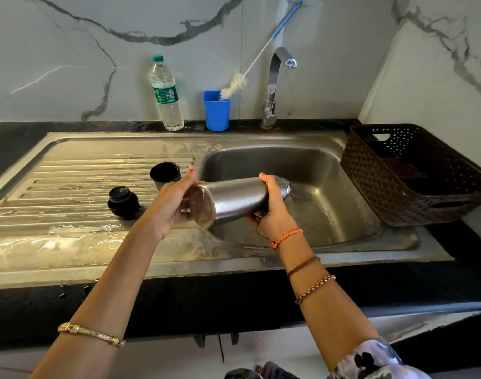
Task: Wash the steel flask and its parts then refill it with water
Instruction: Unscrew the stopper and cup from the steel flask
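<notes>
The steel flask (233, 199) lies tilted over the sink basin (329, 170), mouth pointing away (base toward the camera). The right hand (272, 212) curls around its neck end; the left hand (171, 203) cups its base. The cup lid (165, 173) and black stopper (123, 199) rest on the drainboard (70, 187).

Wet drainboard (70, 242): cup (165, 173), stopper (123, 199).

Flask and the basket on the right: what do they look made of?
Flask: brushed steel by the look of it, with a dull grey sheen and soft reflections. Basket: probably moulded plastic, dark brown and matt, with a woven-look perforated wall.
</notes>
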